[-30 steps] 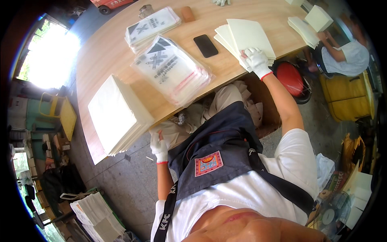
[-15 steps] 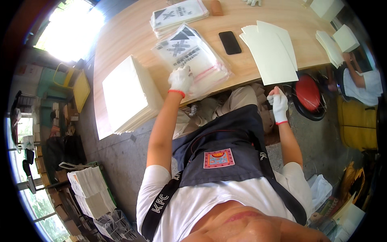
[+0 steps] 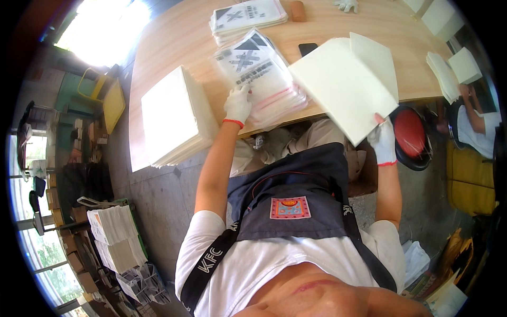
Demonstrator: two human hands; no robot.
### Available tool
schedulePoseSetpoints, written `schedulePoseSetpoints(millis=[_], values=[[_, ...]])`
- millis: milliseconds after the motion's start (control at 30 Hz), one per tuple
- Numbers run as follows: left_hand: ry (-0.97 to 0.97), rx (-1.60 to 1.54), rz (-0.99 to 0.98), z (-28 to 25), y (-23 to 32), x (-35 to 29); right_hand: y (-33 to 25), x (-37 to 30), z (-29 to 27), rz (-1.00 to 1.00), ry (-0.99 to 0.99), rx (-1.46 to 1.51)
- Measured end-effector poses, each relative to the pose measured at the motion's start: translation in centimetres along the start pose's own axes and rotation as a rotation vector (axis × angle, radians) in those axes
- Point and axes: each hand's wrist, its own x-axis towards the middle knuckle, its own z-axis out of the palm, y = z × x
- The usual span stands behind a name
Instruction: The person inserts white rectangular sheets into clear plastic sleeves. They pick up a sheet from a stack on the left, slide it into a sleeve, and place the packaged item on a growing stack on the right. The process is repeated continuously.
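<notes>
My left hand [image 3: 238, 104], in a white glove with a red cuff, is at the left edge of a stack of clear printed plastic bags [image 3: 266, 79]. Its fingers are closed, pinching the top bag. At the table's front edge my right hand [image 3: 382, 140], gloved alike with a bare thumb tip showing, grips a cream paper sheet [image 3: 343, 87] by its near right corner. That sheet is tilted and overlaps the bags' right side. Under and beyond it lie more cream sheets [image 3: 381, 59]. Whether the held piece is one sheet or several, I cannot tell.
A tall stack of white paper [image 3: 171, 113] stands at the table's left. Farther back are more printed bags [image 3: 248, 17], a brown block [image 3: 298, 11], a phone [image 3: 307, 49] and a glove [image 3: 346, 6]. A red stool [image 3: 410, 132] and another person's arms [image 3: 472, 108] are at right.
My right hand has taken hold of a cream sheet's corner and swung it left, now partly covering the phone. My left hand stays at the bags. The view has shifted slightly.
</notes>
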Motion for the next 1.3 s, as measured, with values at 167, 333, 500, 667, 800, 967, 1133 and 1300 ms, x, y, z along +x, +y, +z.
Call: schedulePoseSetpoints(millis=[167,333,500,667,800,967,1133,1300], values=[[0.078,-0.061,0.028,0.7,-0.8,-0.6,6.1,-0.7,0.4,0.342,-0.368,-0.024],[0.238,-0.079,0.101,0.7,-1.4,-1.6,11.0,0.9,-1.3,0.318,-0.237,0.027],[0.244,-0.053,0.050,-0.5,-1.6,-2.2,11.8,-0.2,0.2,0.252,-0.193,0.058],[0.192,-0.246,0.032,-0.9,-1.8,-3.0,10.7,0.6,0.7,0.383,-0.135,0.129],[0.115,-0.516,-0.028,-1.0,-1.5,-3.4,10.6,-0.7,3.6,0.366,0.079,0.184],[0.138,-0.547,0.022,-1.3,-1.2,-3.4,12.3,-1.3,3.6,0.287,-0.031,0.122],[0.296,-0.486,0.121,-0.3,0.1,-5.1,12.5,-4.4,6.0,0.416,-0.037,0.150],[0.610,-1.631,-0.420,3.4,4.9,-7.5,11.8,-7.4,6.6,0.359,-0.186,0.132]])
